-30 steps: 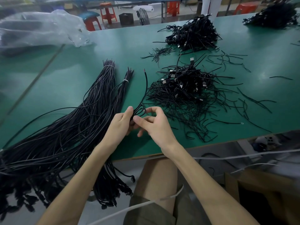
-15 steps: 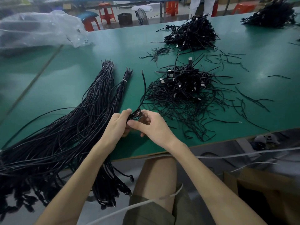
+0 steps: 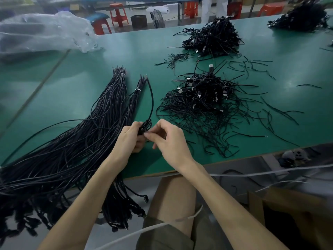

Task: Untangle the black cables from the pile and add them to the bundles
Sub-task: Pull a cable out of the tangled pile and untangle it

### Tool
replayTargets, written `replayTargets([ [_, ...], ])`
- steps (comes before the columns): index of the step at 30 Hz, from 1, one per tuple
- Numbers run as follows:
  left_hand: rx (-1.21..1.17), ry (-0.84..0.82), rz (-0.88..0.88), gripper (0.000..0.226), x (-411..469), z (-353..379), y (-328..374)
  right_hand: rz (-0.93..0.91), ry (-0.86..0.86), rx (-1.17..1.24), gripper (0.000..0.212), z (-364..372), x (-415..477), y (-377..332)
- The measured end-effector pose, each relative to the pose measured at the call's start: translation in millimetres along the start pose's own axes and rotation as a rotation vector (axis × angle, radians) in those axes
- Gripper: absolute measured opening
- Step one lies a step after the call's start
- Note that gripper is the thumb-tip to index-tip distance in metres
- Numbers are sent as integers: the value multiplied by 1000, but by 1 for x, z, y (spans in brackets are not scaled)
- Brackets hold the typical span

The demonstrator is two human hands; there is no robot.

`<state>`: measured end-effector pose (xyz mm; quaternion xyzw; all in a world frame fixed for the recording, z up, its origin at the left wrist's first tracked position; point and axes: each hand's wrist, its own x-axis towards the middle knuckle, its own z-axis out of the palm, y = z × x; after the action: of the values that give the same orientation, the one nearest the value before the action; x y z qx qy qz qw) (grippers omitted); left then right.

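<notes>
Fingers (image 3: 135, 126) of the left hand (image 3: 128, 141) curl round a small coil of black cable (image 3: 145, 125) just below the middle of the frame. The thumb and forefinger of the right hand (image 3: 171, 143) pinch the same coil from the other side. From the coil one loose end of the cable arcs upward and ends beside the tip of the thinner bundle (image 3: 134, 101), which is bound near its top by a white tie (image 3: 138, 90). Left of that lies the thicker bundle (image 3: 110, 105), likewise tied near its top. Its cables fan down toward the lower left of the frame and hang off the near edge of the green table (image 3: 75, 82). Right of the hands, at centre right, sits the tangled pile (image 3: 203, 101) of black cables with small connectors showing and short loose strands scattered round it. A second heap (image 3: 214, 37) lies above it near the table's far edge, and a third heap (image 3: 302, 17) sits in the upper right corner. A crumpled clear plastic bag (image 3: 45, 33) lies at upper left. Red stools (image 3: 119, 14) stand beyond the table at the top. A white cord (image 3: 162, 225) crosses the person's lap at the bottom.
</notes>
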<state>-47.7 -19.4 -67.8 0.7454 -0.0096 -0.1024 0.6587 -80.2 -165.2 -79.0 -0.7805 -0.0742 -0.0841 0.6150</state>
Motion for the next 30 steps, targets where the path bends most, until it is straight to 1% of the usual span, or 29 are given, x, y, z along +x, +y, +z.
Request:
replayTargets([
  [4,23,-13,41,59,-1,1,-2,-47,94,-72,21,8,-6,3],
  [7,154,-3,178,70,-6,4,-3,-107,166,-217,20,5,-6,1],
  [9,171,-16,249,70,-10,4,-2,-176,188,-307,19,0,-4,-5],
  [11,127,-33,251,62,-13,1,-1,-247,183,-389,21,-5,-2,-12],
  [14,23,-26,228,34,-17,-10,5,-352,161,-481,21,-13,0,-20],
  [15,7,-37,233,28,-18,-15,8,-394,148,-513,20,-16,0,-21],
  [19,-52,-226,316,27,-24,-25,18,-518,87,-679,10,-24,-1,-25],
  [21,34,-276,384,30,-27,-21,23,-551,93,-708,13,-27,-3,-25],
  [22,102,-264,424,30,-27,-19,26,-561,100,-701,13,-29,-3,-25],
  [25,427,-134,579,26,-24,-14,37,-579,142,-655,9,-32,-5,-26],
  [27,638,-39,657,27,-24,-13,43,-568,187,-599,8,-33,-6,-26],
  [29,746,1,735,28,-23,-11,48,-538,211,-526,14,-33,-6,-25],
  [30,765,-15,750,29,-22,-9,51,-508,208,-484,18,-32,-5,-24],
])
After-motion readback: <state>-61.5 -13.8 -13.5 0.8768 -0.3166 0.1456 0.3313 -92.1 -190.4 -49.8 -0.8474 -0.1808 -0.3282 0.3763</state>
